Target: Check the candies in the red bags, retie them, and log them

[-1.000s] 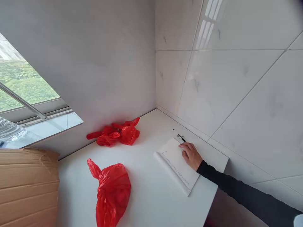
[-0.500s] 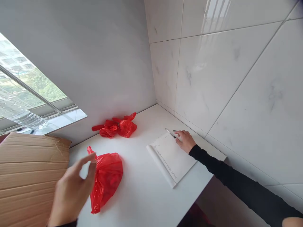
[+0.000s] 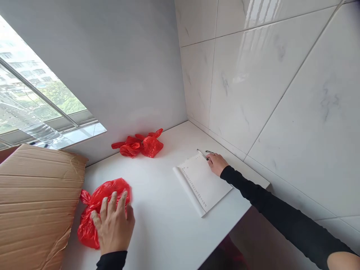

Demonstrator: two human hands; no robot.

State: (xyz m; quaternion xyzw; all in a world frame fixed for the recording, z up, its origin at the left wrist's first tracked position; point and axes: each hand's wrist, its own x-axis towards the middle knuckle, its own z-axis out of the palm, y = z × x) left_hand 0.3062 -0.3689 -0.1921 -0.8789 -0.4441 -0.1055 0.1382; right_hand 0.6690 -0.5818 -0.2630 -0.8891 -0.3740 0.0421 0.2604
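My left hand (image 3: 114, 225) lies over a knotted red plastic bag (image 3: 111, 190) at the left of the white table, its fingers spread on the bag. At the top edge of an open notepad (image 3: 210, 183), my right hand (image 3: 217, 164) has its fingers together on the near end of a silver pen (image 3: 201, 154). Beside those fingers lies a second, dark pen (image 3: 209, 152). The notepad has a column of small marks down its left side, and its turned page curls along that edge.
Two smaller red bags (image 3: 152, 145) lie against the grey wall at the back. A cardboard box (image 3: 36, 202) stands at the left edge. A clear bottle (image 3: 42, 131) lies on the window sill. Tiled wall rises on the right.
My left hand has come down onto the large red bag, which has shifted left and turned. My right hand has closed on the silver pen's end.
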